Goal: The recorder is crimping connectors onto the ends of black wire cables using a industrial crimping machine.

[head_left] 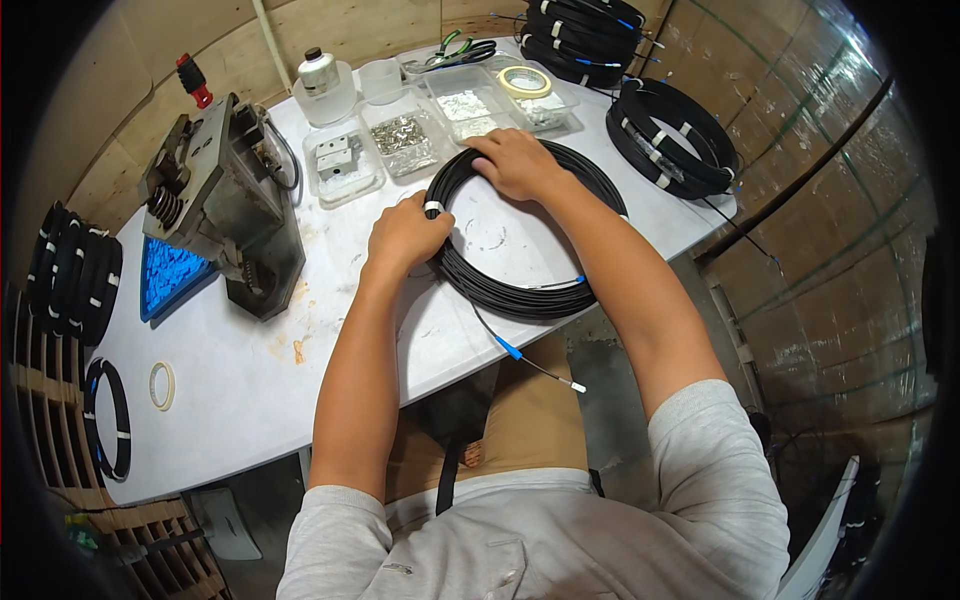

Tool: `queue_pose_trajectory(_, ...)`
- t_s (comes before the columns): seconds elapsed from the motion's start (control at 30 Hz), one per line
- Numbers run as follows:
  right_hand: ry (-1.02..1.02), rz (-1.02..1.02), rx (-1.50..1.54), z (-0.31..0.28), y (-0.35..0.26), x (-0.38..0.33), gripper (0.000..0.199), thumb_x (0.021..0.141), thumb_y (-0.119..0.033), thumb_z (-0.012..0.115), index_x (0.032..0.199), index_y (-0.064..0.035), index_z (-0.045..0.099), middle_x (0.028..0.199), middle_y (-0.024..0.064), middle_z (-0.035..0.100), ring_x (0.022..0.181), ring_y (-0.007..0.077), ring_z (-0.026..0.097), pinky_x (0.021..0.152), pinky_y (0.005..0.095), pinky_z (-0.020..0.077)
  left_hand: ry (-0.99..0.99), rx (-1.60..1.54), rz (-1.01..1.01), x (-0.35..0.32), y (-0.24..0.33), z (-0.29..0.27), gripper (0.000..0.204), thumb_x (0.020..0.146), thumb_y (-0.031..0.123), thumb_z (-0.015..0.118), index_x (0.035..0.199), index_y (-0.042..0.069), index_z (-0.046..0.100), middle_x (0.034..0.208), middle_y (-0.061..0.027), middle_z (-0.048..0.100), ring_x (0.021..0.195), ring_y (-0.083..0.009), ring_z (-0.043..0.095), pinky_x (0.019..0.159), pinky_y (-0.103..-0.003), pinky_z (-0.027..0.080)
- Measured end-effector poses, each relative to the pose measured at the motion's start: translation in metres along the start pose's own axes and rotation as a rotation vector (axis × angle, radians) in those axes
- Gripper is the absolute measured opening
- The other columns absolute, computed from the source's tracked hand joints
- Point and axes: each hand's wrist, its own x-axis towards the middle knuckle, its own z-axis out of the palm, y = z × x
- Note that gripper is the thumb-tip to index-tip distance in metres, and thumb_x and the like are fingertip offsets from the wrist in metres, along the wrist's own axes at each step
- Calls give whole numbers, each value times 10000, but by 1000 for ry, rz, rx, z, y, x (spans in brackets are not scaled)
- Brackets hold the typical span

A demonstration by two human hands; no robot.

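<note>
Nearest the person, a loose cable end with a blue sleeve hangs off the desk's near edge over the lap, and the desk itself is bare along that near stretch. By the near-left corner lie a small tape ring and a thin black coil, the coil part over the edge. Now the middle: the black cable coil lies flat near the right edge. The left hand is curled over its left side at a white tape wrap; its fingertips are hidden beneath. The right hand presses down on the coil's far side, fingers bent around the strands. Left of the hands stands a grey press tool, with a blue tray half tucked under it. Along the far edge sit clear plastic trays of small parts, hard to make out, and a tape roll. More bundled coils crowd the far-right corner, overhanging it.
</note>
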Motion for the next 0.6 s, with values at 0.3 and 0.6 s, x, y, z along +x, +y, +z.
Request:
queue_pose_trajectory(0.3,-273,473,-13,-51,32,-77,720,1030,-280,606,1681,-262,298,1564,264,473,1396,437,519,1166,487,443,37,44,-41,2,-1,1,680,849,448,632,1443,118,653,1245,-240,744,1171,-404,712,1017,-471,551)
queue_pose_trajectory(0.6,184,713,161,-56,-48,-195,466,1036,-427,602,1291,-68,755,1551,330,495,1537,476,353,1267,528,295,35,22,-5,5,1,8,693,860,477,652,1451,116,655,1238,-260,744,1167,-402,714,1024,-438,536)
